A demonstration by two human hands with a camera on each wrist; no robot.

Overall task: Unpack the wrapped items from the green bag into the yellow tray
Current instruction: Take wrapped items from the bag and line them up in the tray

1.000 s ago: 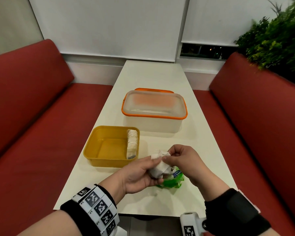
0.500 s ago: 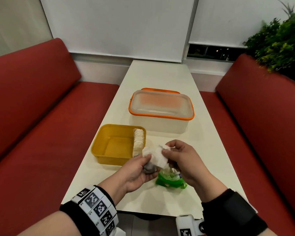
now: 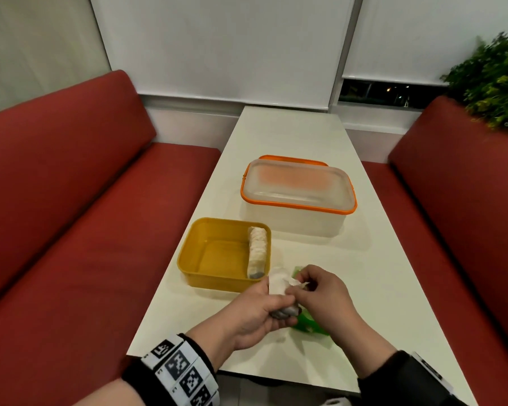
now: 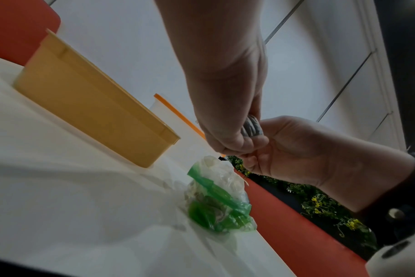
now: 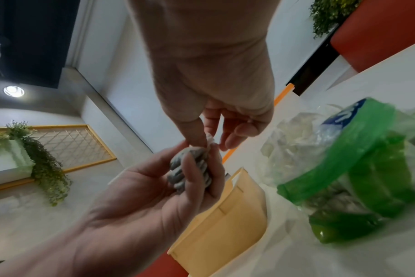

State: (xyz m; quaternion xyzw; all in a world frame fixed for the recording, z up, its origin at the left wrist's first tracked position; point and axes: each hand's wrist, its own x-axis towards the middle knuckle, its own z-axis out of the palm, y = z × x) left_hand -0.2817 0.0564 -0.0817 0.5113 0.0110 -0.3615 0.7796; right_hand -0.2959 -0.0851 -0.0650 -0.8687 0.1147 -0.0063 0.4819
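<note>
You are working at a long white table (image 3: pixel 291 133) that runs away from you between two red benches. Three things lie directly on it. Nearest your edge sits the green bag (image 4: pixel 216 202), crumpled, part clear plastic, with something pale inside (too blurred to name). Just beyond it, toward the left edge, stands the yellow tray (image 3: pixel 200 250), with one wrapped roll (image 3: pixel 257 252) lying along its right wall. Farther up the middle stands a clear lidded container with an orange rim (image 3: pixel 298 203), close behind the tray but apart from it.
</note>
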